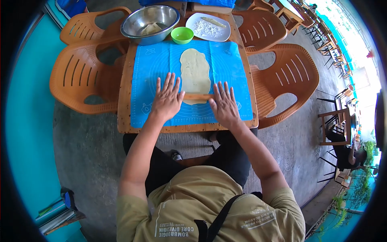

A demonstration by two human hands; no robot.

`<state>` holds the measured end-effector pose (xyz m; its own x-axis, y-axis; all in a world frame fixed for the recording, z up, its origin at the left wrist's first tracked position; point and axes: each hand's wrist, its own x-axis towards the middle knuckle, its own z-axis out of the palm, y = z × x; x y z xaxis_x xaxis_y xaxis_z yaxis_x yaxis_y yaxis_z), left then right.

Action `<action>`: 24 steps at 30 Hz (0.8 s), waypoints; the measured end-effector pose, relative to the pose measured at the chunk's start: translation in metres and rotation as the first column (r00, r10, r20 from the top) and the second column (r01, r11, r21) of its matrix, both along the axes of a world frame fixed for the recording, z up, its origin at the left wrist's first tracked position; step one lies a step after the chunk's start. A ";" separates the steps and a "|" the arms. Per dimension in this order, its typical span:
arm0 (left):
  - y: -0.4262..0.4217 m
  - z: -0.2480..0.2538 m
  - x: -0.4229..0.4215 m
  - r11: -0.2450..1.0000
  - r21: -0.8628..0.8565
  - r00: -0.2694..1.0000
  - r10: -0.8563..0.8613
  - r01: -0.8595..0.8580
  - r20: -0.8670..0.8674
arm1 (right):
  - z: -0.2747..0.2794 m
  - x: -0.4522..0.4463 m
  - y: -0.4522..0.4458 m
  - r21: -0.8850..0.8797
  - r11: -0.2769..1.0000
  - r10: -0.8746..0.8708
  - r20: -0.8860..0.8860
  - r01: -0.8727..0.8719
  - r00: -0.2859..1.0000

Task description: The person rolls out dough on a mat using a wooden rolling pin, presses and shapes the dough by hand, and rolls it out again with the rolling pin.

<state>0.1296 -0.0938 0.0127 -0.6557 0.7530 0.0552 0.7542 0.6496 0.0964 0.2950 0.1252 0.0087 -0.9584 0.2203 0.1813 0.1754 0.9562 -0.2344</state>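
Note:
A long, flat sheet of dough (195, 72) lies on a blue mat (153, 60) printed with circles and rulers. Across the dough's near end rests a wooden rolling pin (197, 97). My left hand (166, 99) lies flat with fingers spread over the pin's left end. Over its right end is my right hand (225, 104), palm down and fingers apart. Both hands cover the ends of the pin. The dough's near edge shows just below the pin.
Beyond the mat stand a metal bowl (139, 37) with dough inside, a small green bowl (182, 38) and a white plate (225, 36) with white powder and a dough strip. Orange chairs (60, 86) flank the wooden table (125, 107). A person (350, 157) sits far right.

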 end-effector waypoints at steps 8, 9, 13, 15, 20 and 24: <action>-0.013 -0.002 0.010 0.997 0.029 0.997 -0.077 0.078 -0.022 | 0.004 0.025 -0.013 -0.008 0.999 0.033 0.017 -0.033 0.999; -0.011 0.000 0.008 0.998 0.006 0.998 -0.069 0.069 -0.001 | 0.004 0.022 -0.013 0.000 1.000 0.030 0.002 -0.030 1.000; -0.015 0.004 0.013 0.997 -0.025 0.997 -0.069 0.070 0.038 | 0.005 0.034 -0.019 0.011 1.000 0.025 0.015 -0.025 1.000; -0.021 0.000 0.019 0.995 0.016 0.995 -0.100 0.100 0.001 | 0.007 0.043 -0.022 0.014 0.999 0.046 0.013 -0.046 0.999; -0.024 -0.005 0.023 0.994 0.037 0.994 -0.106 0.107 -0.016 | 0.004 0.041 -0.021 0.021 0.999 0.043 -0.017 -0.043 0.999; -0.029 -0.004 0.028 0.991 0.060 0.992 -0.121 0.122 -0.029 | 0.007 0.047 -0.024 0.015 0.999 0.045 0.009 -0.045 0.999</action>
